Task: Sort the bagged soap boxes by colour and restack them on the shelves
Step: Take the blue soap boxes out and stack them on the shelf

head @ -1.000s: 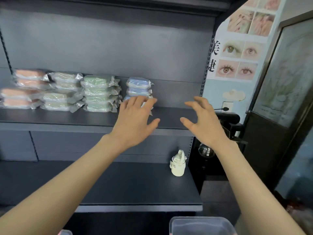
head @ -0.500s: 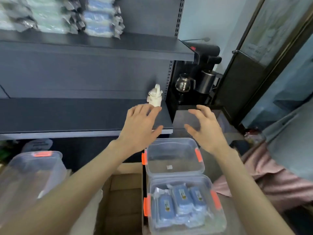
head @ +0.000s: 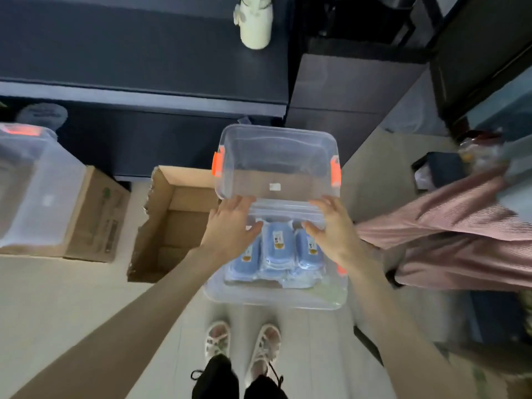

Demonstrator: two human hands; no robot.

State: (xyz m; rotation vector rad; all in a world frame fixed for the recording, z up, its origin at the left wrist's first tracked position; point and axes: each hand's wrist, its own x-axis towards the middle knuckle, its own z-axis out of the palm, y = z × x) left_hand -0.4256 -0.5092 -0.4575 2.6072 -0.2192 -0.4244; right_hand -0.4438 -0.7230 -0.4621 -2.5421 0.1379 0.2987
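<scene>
A clear plastic bin (head: 276, 300) on the floor holds several blue bagged soap boxes (head: 277, 244) standing side by side. My left hand (head: 233, 226) and my right hand (head: 331, 226) hover over the bin's far end, fingers spread and relaxed, holding nothing. Their fingertips reach the near edge of an empty clear bin with orange latches (head: 276, 162) that stands just behind. The shelf stacks are out of view.
An open cardboard box (head: 172, 223) sits left of the bins. Further left, another clear bin (head: 34, 185) rests on a closed carton (head: 98, 217). A dark lower shelf (head: 144, 53) carries a white bottle (head: 254, 21). A person in pink trousers (head: 460, 231) sits at the right.
My view has tipped from the shelf down to the floor. Both hands have dropped from shelf height to the bin of blue soap boxes, staying empty.
</scene>
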